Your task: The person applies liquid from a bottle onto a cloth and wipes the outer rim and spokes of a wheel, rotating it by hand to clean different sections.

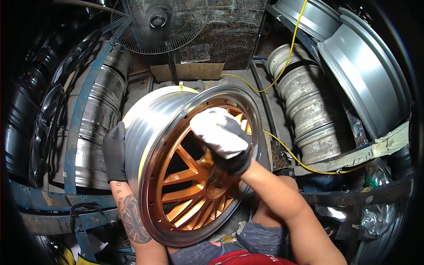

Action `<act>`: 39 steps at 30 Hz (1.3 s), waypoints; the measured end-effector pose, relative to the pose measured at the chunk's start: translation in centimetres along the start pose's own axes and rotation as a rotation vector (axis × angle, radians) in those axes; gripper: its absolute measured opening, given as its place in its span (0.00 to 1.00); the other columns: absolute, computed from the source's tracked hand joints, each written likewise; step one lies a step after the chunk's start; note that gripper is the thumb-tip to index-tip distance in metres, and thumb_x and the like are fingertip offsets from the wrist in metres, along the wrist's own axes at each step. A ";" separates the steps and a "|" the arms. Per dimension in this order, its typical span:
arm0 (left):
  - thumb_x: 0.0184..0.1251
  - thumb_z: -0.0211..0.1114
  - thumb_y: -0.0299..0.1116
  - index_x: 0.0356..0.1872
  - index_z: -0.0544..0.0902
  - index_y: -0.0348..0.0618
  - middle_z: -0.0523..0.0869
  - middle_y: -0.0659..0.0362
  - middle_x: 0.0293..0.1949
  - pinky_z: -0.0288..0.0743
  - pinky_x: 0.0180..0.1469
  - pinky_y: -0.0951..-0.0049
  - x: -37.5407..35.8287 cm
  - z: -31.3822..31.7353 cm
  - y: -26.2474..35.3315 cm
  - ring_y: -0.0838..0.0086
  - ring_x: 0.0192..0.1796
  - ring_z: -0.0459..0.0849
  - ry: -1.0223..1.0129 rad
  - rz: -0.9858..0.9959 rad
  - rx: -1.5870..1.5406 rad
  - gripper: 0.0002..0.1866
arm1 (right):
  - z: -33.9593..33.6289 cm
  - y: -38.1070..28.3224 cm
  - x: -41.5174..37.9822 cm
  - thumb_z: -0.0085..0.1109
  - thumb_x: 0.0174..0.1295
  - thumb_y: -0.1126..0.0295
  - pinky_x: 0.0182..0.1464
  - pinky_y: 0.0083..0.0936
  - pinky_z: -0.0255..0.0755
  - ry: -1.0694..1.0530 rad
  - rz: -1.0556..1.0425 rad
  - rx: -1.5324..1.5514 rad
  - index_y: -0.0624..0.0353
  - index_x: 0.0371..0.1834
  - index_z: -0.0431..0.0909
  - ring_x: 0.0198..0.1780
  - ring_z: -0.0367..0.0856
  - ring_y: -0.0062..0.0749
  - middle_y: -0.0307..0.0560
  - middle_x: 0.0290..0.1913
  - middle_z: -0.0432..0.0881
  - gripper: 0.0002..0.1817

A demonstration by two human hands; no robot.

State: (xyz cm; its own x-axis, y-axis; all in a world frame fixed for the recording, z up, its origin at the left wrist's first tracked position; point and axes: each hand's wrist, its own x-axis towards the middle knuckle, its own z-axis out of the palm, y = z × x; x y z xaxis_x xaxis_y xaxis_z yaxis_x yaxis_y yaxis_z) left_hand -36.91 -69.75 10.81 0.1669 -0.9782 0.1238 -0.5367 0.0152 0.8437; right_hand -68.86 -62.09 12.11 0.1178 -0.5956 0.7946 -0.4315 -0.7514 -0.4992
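Note:
A car wheel rim [185, 172] with bronze spokes and a polished silver lip stands tilted in front of me, its face turned to the right. My left hand [115, 152], in a dark glove, lies against the outside of the silver barrel on the left. In my right hand [234, 161], gloved too, is a bunched white cloth [218, 132], held over the upper spokes. The cloth hides part of the spokes and most of that hand's fingers. Those of the left hand are stretched along the barrel.
Worn silver rims [309, 106] lie in a row on the right rack, with larger grey rims [362, 70] above. More rims [99, 119] fill the left rack behind a blue metal frame [73, 132]. A standing fan [158, 20] and yellow cable [289, 57] are at the back.

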 end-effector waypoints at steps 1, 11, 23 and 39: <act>0.80 0.58 0.53 0.38 0.86 0.30 0.81 0.57 0.26 0.70 0.38 0.69 0.0 0.0 0.1 0.75 0.31 0.73 0.006 -0.009 -0.009 0.29 | 0.3 -1.3 -0.4 0.69 0.62 0.68 0.53 0.35 0.81 -0.055 0.212 0.255 0.57 0.48 0.87 0.52 0.88 0.44 0.52 0.50 0.88 0.12; 0.81 0.58 0.51 0.32 0.82 0.31 0.74 0.63 0.23 0.65 0.35 0.71 0.2 0.1 -0.7 0.80 0.30 0.69 0.027 0.033 -0.020 0.28 | 4.1 -6.5 -3.9 0.66 0.66 0.68 0.68 0.41 0.72 -0.312 0.065 0.635 0.63 0.64 0.76 0.65 0.80 0.49 0.57 0.65 0.79 0.24; 0.83 0.57 0.49 0.37 0.86 0.31 0.80 0.60 0.25 0.68 0.37 0.68 0.6 -0.1 -0.6 0.77 0.31 0.72 0.028 0.062 0.073 0.27 | -5.5 -1.5 0.4 0.58 0.74 0.67 0.34 0.21 0.77 0.000 0.727 0.356 0.67 0.53 0.83 0.32 0.82 0.18 0.40 0.36 0.86 0.15; 0.81 0.59 0.51 0.34 0.83 0.31 0.76 0.63 0.24 0.66 0.36 0.69 -0.2 0.8 1.1 0.80 0.31 0.68 0.001 0.069 -0.080 0.27 | -6.2 0.3 2.3 0.66 0.59 0.68 0.54 0.39 0.78 -0.241 0.542 -0.250 0.63 0.51 0.86 0.49 0.85 0.59 0.61 0.47 0.86 0.18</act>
State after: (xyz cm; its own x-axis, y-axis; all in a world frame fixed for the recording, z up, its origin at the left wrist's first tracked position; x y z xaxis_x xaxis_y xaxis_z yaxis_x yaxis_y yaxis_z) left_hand -38.23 -69.65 11.33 0.1322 -0.9740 0.1837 -0.4792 0.0995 0.8721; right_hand -74.29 -61.98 15.93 0.0095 -0.9410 0.3383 -0.6785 -0.2545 -0.6891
